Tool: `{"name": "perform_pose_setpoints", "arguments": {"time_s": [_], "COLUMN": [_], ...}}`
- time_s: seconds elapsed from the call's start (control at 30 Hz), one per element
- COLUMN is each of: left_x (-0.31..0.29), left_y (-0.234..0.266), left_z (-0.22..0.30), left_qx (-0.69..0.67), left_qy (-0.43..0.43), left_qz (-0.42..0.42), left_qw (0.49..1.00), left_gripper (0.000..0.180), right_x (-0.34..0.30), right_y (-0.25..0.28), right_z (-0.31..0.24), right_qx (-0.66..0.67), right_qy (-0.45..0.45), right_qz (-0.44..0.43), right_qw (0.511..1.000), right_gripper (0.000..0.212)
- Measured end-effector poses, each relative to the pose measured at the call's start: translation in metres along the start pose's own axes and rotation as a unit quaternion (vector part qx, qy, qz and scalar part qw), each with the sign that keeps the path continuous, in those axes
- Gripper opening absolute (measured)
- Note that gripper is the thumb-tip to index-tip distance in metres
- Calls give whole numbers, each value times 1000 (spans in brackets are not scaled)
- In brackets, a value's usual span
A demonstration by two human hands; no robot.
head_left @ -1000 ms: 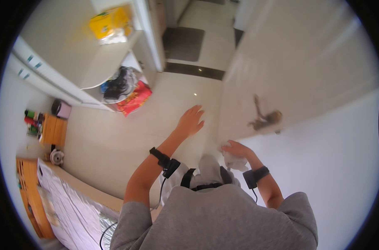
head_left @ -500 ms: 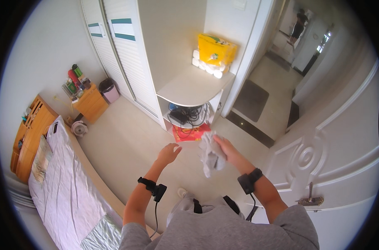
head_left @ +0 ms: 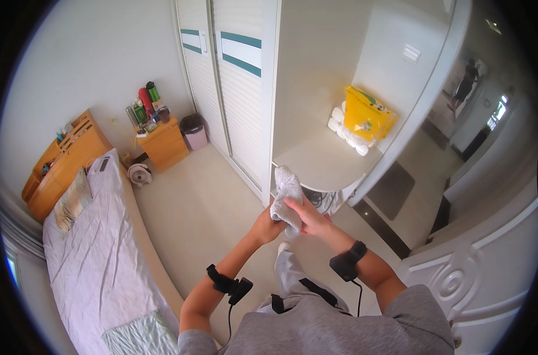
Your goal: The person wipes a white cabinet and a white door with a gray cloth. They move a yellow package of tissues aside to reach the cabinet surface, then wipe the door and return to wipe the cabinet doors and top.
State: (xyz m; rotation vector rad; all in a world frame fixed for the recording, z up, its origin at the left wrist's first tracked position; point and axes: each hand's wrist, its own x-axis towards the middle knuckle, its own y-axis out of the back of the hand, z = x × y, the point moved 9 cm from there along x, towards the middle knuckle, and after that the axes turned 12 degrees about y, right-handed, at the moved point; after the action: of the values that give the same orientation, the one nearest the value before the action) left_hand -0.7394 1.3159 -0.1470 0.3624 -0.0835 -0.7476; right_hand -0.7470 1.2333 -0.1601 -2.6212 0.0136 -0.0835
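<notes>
A light grey cloth is bunched up in front of me, between my two hands. My right hand grips its right side, with the thumb lying over the fabric. Closed against the lower left side of the cloth is my left hand, its fingertips partly hidden behind the folds. Beyond the cloth is a corner cabinet with a rounded shelf. On that shelf rests a yellow plastic package above white rolls.
Black cables lie under the shelf. A white sliding wardrobe stands left of it. Further left are a pink bin, a cluttered wooden nightstand, a small fan and a bed. A white door is at right.
My left hand has come over to the cloth and taken hold of it. The cloth is now more gathered. My view has swung left, and one foot has stepped forward.
</notes>
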Motion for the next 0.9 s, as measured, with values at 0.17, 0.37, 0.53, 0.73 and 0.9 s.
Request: {"name": "perform_pose_setpoints", "arguments": {"time_s": [0.17,0.37,0.53,0.73,0.9], "left_x": [57,204,290,377,413], "left_y": [52,164,232,240,249], "left_z": [28,70,59,57,59], "left_qx": [43,38,51,127,32], "left_qy": [-33,-120,-106,-120,-197], "left_qz": [81,228,307,246,176], "left_qw": [995,965,945,954,964], "left_gripper": [57,55,64,93,109], "right_x": [86,238,322,379,400], "right_y": [30,73,11,-33,-23], "right_z": [-38,-219,-350,-327,-286], "right_qx": [134,33,-228,-592,-623], "right_qy": [4,264,558,636,582], "right_qz": [39,55,-9,153,122], "right_qw": [990,962,798,471,508], "right_gripper": [33,37,52,87,85]}}
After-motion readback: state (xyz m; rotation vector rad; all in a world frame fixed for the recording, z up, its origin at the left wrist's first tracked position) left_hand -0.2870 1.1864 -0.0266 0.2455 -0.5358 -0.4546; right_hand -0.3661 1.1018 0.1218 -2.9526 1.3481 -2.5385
